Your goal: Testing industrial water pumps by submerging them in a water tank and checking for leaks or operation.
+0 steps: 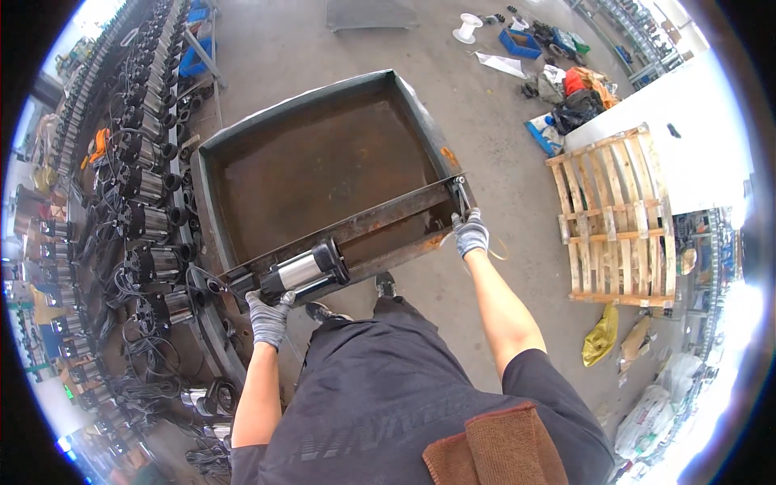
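Observation:
A pump with a silver cylindrical body and black ends lies on the bars along the near side of a large, shallow metal tank. At the pump's left end, my left hand, in a grey knitted glove, has its fingers closed around it. My right hand, gloved likewise, is at the tank's near right corner, its fingers curled on a slim metal fitting. A thin pale hose loops beside that hand. Brownish liquid covers the tank's bottom.
Rows of similar pumps with black cables stand close on the left. A wooden pallet leans at the right, with a yellow sack below it. Farther off are a blue crate, a white spool and heaped cloths.

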